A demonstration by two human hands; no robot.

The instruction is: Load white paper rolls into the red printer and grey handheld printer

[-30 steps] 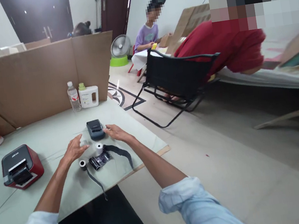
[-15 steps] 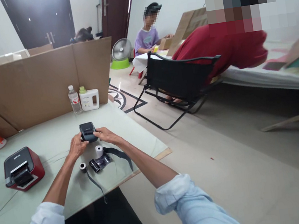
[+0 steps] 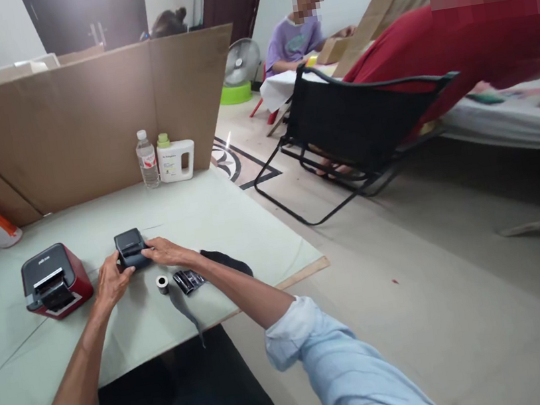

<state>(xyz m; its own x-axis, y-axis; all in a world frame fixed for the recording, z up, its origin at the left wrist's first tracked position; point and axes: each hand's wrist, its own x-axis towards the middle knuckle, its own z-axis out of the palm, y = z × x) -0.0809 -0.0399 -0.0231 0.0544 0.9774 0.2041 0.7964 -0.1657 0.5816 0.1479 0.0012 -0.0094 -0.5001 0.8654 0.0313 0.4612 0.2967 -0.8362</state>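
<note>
A small dark grey printer [image 3: 129, 246] sits on the pale green table [image 3: 212, 217]. My left hand [image 3: 110, 283] grips its near left corner and my right hand [image 3: 165, 251] holds its right side. Just in front of my right wrist lie a small roll with a dark core [image 3: 162, 283] and a black wrapped roll [image 3: 189, 280]. A dark strip [image 3: 188, 314] trails from the small roll toward the table's front edge, and a black cloth piece [image 3: 231, 261] lies behind my right forearm.
A red and grey printer [image 3: 54, 281] stands left of my hands. A water bottle [image 3: 147, 159] and white jug [image 3: 176, 159] stand against a cardboard screen [image 3: 88, 121]. A black folding chair [image 3: 355, 130] and seated people are at the right.
Both hands closed on the dark grey printer and drew it leftward, toward the red printer. My head turned left, so the view shifted. The white roll by the printer is no longer visible.
</note>
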